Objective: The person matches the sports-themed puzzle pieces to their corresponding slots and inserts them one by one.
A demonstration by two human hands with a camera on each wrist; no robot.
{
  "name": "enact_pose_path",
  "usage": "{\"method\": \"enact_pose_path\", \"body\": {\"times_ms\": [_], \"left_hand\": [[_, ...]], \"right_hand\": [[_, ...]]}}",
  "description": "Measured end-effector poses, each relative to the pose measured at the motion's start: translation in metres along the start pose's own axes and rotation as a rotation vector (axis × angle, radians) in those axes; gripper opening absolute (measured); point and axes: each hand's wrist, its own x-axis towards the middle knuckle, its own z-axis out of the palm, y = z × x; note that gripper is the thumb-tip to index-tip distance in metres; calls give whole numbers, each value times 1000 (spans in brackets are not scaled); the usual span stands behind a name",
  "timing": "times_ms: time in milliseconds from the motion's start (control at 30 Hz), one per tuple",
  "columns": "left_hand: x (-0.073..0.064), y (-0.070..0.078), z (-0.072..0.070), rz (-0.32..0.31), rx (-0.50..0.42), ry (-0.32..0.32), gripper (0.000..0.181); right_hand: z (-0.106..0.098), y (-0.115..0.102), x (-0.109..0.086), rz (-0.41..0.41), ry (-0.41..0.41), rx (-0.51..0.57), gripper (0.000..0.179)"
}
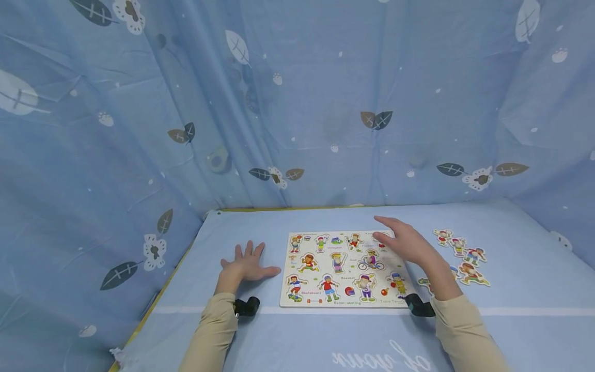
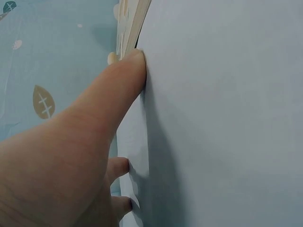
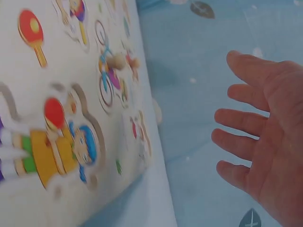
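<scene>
Puzzle board (image 1: 324, 264) lies flat around the middle of the worktop (image 1: 269, 336), with a bunch of loose pieces (image 1: 473, 274) scattered just off its right side, some partly hidden by the right arm. Looks to me like a fill-the-board job caught between pieces, since both hands are empty. Plenty of sports figures show on the board, though telling filled slots from bare ones is tricky. The table tennis figure (image 3: 66, 149) at the near right corner seems sunk below the surface with no knob showing, so maybe that slot's open.

If that's right, the next move calls for the right hand swinging right and pinching one loose piece, then matching its outline to a slot.

Pose-wise, the left hand (image 1: 249, 266) is palm down left of the board, fingers spread wide, thumb pointing right at the board's left edge. Can't tell if the thumb actually touches it. The right hand (image 1: 409, 244) hangs around the far right corner, blocking it in the head view, fingers stretched out and thumb well apart from them, nothing in the grip. That arm reaches in from the near right, angled left.
</scene>
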Motion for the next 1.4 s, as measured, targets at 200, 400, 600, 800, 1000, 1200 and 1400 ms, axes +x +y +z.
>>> {"method": "enact_pose_path", "body": {"times_ms": [200,400,600,800,1000,1200,1400], "left_hand": [[1,-3,2,5,-9,-3,103],[3,-3,2,5,1,12,103],[1,-1,-2,4,-2,12,103],[0,-2,0,3,-9,13,103],[0,-2,1,-3,-6,10,102],[0,-3,2,3,5,8,102],[1,-3,2,7,1,10,103]], "right_hand": [[-16,25,0,67,13,-6,69],[-33,54,-3,122,10,-22,70],[-44,91,-7,186,-19,-64,60],[-48,118,-12,230,-6,-113,54],[-48,136,-18,285,-33,-117,58],[-46,137,-23,348,-85,-88,55],[-45,139,-23,348,-60,-82,52]]}}
